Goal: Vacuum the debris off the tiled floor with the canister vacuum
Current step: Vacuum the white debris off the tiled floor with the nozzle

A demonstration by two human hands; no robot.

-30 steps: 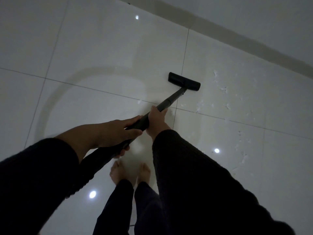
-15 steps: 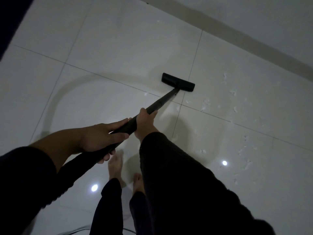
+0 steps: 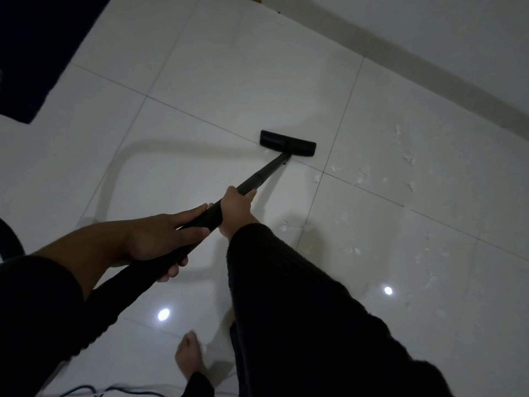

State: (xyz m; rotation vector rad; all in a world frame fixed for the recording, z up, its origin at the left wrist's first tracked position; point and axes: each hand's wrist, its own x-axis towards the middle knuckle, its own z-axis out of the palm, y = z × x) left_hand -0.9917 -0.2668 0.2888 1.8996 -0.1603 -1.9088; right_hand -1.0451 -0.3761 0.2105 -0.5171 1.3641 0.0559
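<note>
A black vacuum wand (image 3: 266,171) slants from lower left up to a flat black floor nozzle (image 3: 287,143) that rests on the glossy white tiled floor (image 3: 229,67), across a grout line. My left hand (image 3: 160,239) is wrapped around the lower part of the wand. My right hand (image 3: 236,209) grips the wand further up, closer to the nozzle. Small white scraps of debris (image 3: 363,174) lie scattered to the right of the nozzle, and more debris (image 3: 429,277) lies nearer me on the right. The canister itself is out of view.
A dark mat (image 3: 37,47) covers the upper left corner. A wall with a grey skirting (image 3: 429,73) runs diagonally along the upper right. My bare foot (image 3: 189,358) stands at the bottom, with a thin cord (image 3: 94,392) on the floor beside it.
The nozzle has slid left across the vertical grout line, away from the scraps. The view has shifted left, bringing the dark mat in. Both hands keep their hold.
</note>
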